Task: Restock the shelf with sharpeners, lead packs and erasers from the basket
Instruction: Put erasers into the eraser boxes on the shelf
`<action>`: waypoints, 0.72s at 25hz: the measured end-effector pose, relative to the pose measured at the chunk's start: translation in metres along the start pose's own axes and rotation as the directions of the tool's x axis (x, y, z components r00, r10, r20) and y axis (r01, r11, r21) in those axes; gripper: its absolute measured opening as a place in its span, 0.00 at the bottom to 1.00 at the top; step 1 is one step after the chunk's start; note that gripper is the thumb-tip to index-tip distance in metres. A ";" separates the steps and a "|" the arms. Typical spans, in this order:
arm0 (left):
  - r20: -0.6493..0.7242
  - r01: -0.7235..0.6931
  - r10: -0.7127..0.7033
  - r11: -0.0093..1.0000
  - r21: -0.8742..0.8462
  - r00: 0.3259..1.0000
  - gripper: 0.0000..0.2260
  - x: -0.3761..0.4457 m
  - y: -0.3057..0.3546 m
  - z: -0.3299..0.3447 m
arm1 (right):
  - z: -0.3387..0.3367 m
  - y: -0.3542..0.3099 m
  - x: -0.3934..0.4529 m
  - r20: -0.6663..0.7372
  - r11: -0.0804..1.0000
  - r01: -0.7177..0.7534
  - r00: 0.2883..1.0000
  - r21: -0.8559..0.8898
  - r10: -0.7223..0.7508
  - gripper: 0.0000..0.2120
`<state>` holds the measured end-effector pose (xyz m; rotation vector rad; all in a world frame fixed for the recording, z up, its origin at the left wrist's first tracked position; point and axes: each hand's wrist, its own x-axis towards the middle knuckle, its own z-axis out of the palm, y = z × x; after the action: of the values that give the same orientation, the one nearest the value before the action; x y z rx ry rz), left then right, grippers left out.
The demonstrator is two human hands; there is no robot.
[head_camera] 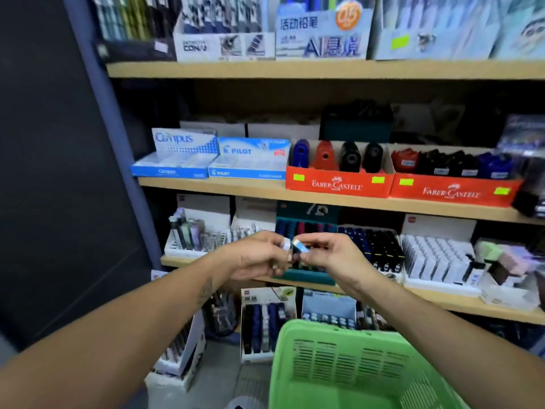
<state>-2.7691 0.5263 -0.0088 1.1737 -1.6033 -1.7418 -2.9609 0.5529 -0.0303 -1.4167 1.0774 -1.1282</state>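
Green plastic basket point(348, 370) sits low in the middle of the view, slotted walls, right below both hands, and I can't see what's inside it from this angle. The left hand point(259, 256) and right hand point(327, 255) meet in front of the lower shelf point(442, 302), fingers curled on both. The left one pinches a small white eraser point(285, 242) at its fingertips, and the right one pinches a second small eraser with a blue sleeve point(299, 246), the two pieces just about touching each other. They're tiny and a bit blurry, so I can't read any print on them. Behind the hands there's a teal display tray point(303, 276) with dark items standing in rows. One shelf up, on the left, sit the Campus box point(174, 160) and the Pilot box point(247, 163), both blue and white, side by side. Right of those are two red Faber-Castell boxes point(339, 184) holding blue, red and black sharpeners point(324, 156) standing upright.
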 end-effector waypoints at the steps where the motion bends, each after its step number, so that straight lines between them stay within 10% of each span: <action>1: 0.001 -0.052 0.053 0.994 -0.098 0.999 0.14 -0.004 0.007 -0.009 | 0.007 -0.014 0.008 0.009 1.000 0.025 1.000 0.001 -0.025 0.15; 10: -0.278 -0.341 0.247 0.865 -0.367 0.928 0.05 -0.014 0.057 -0.077 | 0.057 -0.105 0.087 0.065 0.939 0.214 0.977 -0.268 -0.204 0.04; 15: -0.483 -0.412 0.216 0.841 -0.349 0.849 0.07 -0.008 0.089 -0.106 | 0.075 -0.139 0.136 0.195 0.488 0.415 0.877 -0.768 -0.439 0.09; 18: -0.560 -0.405 0.165 0.850 -0.336 0.812 0.11 -0.010 0.108 -0.136 | 0.089 -0.154 0.167 0.168 0.393 0.357 0.882 -0.847 -0.441 0.13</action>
<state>-2.6703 0.4415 0.1061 0.9839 -0.9351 -1.3348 -2.8352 0.4223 0.1331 -2.5871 1.5228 -0.9796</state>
